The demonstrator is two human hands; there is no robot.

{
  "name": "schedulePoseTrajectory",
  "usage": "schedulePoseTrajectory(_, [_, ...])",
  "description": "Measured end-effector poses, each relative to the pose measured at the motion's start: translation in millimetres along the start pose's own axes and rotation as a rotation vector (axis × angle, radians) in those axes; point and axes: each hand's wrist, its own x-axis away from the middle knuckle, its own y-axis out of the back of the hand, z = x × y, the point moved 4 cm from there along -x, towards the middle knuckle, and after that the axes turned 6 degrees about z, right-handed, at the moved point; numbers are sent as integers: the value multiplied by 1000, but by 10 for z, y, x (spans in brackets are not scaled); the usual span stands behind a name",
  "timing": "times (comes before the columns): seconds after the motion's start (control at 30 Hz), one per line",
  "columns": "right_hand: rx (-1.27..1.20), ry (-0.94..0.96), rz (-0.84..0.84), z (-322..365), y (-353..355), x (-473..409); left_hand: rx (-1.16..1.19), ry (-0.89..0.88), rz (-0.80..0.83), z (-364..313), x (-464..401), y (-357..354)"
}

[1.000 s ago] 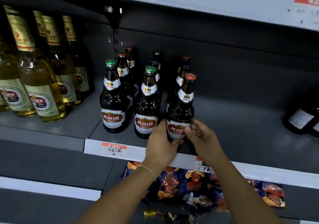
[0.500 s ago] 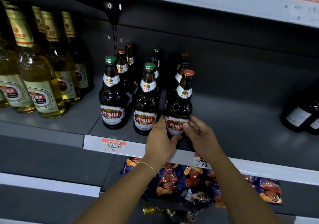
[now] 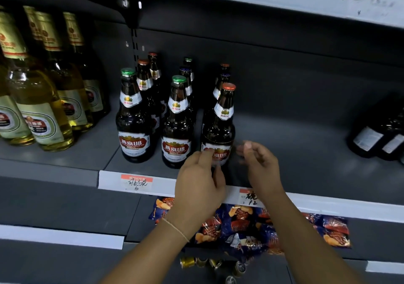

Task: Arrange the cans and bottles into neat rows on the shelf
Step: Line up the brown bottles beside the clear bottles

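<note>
Brown beer bottles with red-and-white labels stand in three rows on the grey shelf [image 3: 306, 152]. The front ones are a green-capped bottle [image 3: 133, 130], a second green-capped bottle [image 3: 177, 135] and an orange-capped bottle [image 3: 218, 126]. My left hand [image 3: 199, 181] is just in front of the orange-capped bottle's base, fingers loosely curled, thumb tip over its label. My right hand [image 3: 262, 165] hovers to the right of that bottle, blurred, fingers relaxed, apart from the glass. More bottles stand behind each front one, partly hidden.
Tall yellow beer bottles [image 3: 41, 100] fill the shelf's left part. Dark bottles [image 3: 376, 135] stand at the far right. Between them and the brown rows is bare shelf. Snack bags [image 3: 240, 224] and gold-topped bottles [image 3: 209, 262] lie lower down. A price strip [image 3: 135, 182] edges the shelf.
Both hands gripped the orange-capped bottle's base before. Now my right hand has come off it and moved right, and my left hand has loosened and slid down in front of it.
</note>
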Motion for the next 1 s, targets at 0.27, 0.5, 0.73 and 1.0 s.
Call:
schedulePoseTrajectory(0.27, [62,69,-100,327,703,-35,116,-308,35,-844,-447,-256])
schedulePoseTrajectory(0.5, [155,77,-220,387,1861,-84,180,-364,111,-1603,-967,-920])
schedulePoseTrajectory(0.73, [199,100,-346,383,3114,-423,46,-434,263,-2157,-1358,-1850])
schedulePoseTrajectory(1.0, [461,-21,-351,390,4128,-1033,14,-343,367,-2586,-1723,-2536])
